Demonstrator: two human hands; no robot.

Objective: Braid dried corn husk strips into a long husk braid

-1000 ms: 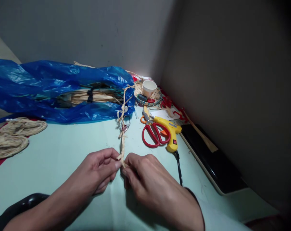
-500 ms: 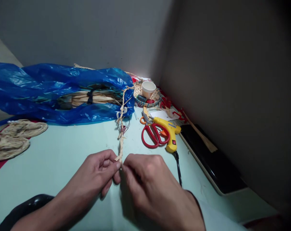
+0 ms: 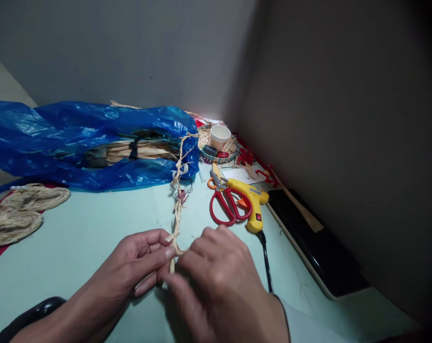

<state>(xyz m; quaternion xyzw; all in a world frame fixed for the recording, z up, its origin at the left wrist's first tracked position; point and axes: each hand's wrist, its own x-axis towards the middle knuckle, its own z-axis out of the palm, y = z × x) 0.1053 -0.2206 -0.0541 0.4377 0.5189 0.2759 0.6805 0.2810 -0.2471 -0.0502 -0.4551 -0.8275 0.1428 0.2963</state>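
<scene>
A pale braided straw cord (image 3: 177,216) runs from the blue bag toward me, with short fibre ends sticking out along it. My left hand (image 3: 130,262) pinches its near end between thumb and fingers. My right hand (image 3: 223,281) is just right of it, closed on a loose straw strand (image 3: 180,252) that bends out of the braid. The right thumb is stretched downward, apart from the index finger. Another short strand (image 3: 172,266) hangs between the hands. The right palm and inner fingers are hidden.
A blue plastic bag (image 3: 76,177) holds a straw bundle (image 3: 151,147). Red-handled scissors (image 3: 221,207) lie against a yellow glue gun (image 3: 254,202). Behind them a woven basket (image 3: 203,136) holds a white cup (image 3: 220,138). A black tablet-like slab (image 3: 308,247) lies right, woven straw soles (image 3: 15,226) left.
My right thumb has opened downward from the index finger, and a strand now bends out toward the right hand. The left hand keeps its pinch, slightly lower and further left.
</scene>
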